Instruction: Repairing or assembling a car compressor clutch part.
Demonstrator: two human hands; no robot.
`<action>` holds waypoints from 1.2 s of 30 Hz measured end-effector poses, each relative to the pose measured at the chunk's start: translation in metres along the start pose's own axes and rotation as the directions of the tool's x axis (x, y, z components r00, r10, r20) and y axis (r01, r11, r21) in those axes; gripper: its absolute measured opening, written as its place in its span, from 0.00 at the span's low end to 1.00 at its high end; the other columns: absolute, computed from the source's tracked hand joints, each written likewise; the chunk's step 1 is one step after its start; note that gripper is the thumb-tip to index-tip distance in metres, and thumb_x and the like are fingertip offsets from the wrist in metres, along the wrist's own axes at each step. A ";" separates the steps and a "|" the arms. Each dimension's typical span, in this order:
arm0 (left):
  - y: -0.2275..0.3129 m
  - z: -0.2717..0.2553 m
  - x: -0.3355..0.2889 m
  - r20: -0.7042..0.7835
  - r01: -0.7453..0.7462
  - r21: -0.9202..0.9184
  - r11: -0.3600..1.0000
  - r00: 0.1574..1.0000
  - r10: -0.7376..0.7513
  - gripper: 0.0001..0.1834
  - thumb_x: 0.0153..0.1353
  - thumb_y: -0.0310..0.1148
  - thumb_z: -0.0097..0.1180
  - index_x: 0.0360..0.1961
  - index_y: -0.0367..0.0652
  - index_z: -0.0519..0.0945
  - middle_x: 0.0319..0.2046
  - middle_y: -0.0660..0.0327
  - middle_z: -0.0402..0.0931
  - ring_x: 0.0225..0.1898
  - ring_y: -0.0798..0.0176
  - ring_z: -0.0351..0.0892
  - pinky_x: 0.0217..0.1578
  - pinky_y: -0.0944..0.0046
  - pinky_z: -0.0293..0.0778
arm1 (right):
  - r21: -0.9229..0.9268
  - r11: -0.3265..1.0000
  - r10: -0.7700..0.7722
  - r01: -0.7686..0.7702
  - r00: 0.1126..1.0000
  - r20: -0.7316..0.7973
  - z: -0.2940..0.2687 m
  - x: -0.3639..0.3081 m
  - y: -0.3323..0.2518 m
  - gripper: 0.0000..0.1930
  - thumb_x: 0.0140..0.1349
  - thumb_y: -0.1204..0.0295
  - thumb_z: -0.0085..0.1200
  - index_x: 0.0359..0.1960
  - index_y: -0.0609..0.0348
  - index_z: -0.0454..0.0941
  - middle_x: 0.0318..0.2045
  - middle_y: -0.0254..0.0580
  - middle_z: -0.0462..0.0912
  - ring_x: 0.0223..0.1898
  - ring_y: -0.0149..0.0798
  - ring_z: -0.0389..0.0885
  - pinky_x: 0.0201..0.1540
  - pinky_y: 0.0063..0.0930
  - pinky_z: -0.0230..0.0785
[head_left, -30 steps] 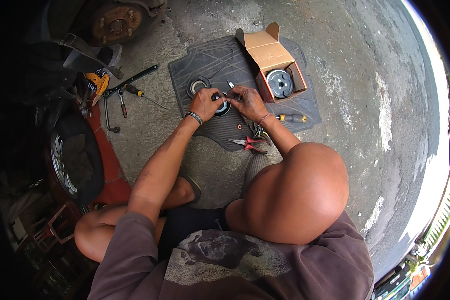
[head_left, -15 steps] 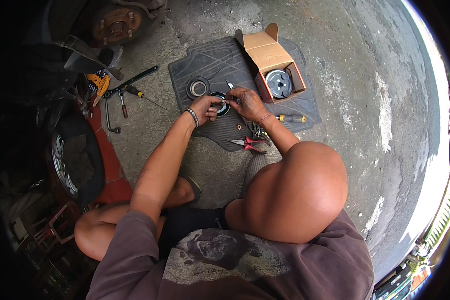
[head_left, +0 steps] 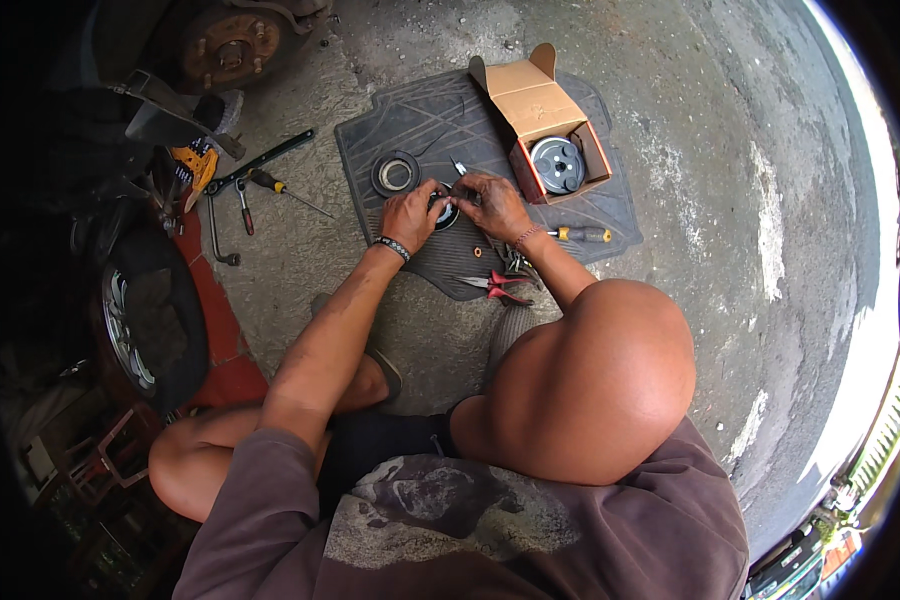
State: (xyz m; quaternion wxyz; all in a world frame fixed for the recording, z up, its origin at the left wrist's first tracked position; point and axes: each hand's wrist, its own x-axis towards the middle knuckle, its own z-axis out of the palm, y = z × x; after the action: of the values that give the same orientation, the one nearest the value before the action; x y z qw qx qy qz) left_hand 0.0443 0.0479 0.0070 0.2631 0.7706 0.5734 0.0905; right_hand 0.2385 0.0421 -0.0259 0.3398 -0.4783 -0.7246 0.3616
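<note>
My left hand point(head_left: 410, 220) and my right hand point(head_left: 497, 207) meet over a dark mat point(head_left: 370, 130), fingertips pinched close together. Whatever they grip is too small and covered to make out. Beneath the fingers shows part of a round black part with a pale inner face point(head_left: 446, 217). Just beyond my left hand lies a black ring point(head_left: 381, 176) that looks like a roll of tape. A slim tool with a pale end point(head_left: 458, 167) pokes out past my right hand. Nearer me rest red-handled pliers point(head_left: 502, 287) and a small copper-coloured ring point(head_left: 478, 253).
An opened cardboard box point(head_left: 536, 98) holding a grey metal disc point(head_left: 557, 164) stands at the mat's far right. Nearby is a yellow-and-black screwdriver point(head_left: 585, 235). Left on the concrete lie another screwdriver point(head_left: 268, 182) and a wrench point(head_left: 217, 235). A wheel point(head_left: 160, 310) and a rusty hub point(head_left: 232, 52) are further left.
My left hand has turned over, its back now facing up, and shifted slightly away from me. My right hand stays nearly in place, fingers still pinched.
</note>
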 end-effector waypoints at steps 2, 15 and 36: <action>0.000 0.001 0.000 0.002 0.012 -0.016 1.000 1.000 -0.012 0.15 0.63 0.42 0.60 0.44 0.43 0.80 0.34 0.47 0.83 0.38 0.41 0.83 0.39 0.49 0.76 | -0.012 1.000 -0.020 0.020 1.000 -0.013 0.002 -0.001 0.001 0.11 0.57 0.69 0.62 0.38 0.63 0.81 0.35 0.51 0.84 0.39 0.53 0.83 0.46 0.40 0.74; -0.011 -0.003 0.013 0.667 0.757 -0.611 0.230 0.650 -0.365 0.08 0.63 0.35 0.62 0.32 0.43 0.80 0.15 0.75 0.57 0.16 0.75 0.54 0.20 0.68 0.54 | -0.081 0.995 -0.062 0.062 0.998 -0.003 0.005 -0.006 -0.001 0.09 0.58 0.72 0.61 0.39 0.59 0.80 0.36 0.45 0.83 0.42 0.51 0.82 0.45 0.40 0.75; -0.064 0.010 -0.027 0.313 0.311 -0.008 0.950 0.904 -0.293 0.18 0.62 0.41 0.58 0.45 0.37 0.82 0.42 0.48 0.82 0.47 0.48 0.82 0.50 0.52 0.76 | -0.142 0.984 0.069 -0.107 0.967 -0.247 -0.056 -0.027 -0.014 0.10 0.62 0.75 0.57 0.44 0.58 0.80 0.37 0.48 0.80 0.38 0.52 0.81 0.43 0.37 0.73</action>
State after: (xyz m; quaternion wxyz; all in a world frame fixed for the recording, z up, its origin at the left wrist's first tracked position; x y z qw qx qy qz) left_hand -0.0140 0.0325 -0.0299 0.3822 0.6692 0.6348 -0.0559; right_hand 0.2876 0.0236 0.0103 0.3708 -0.5752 -0.6817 0.2587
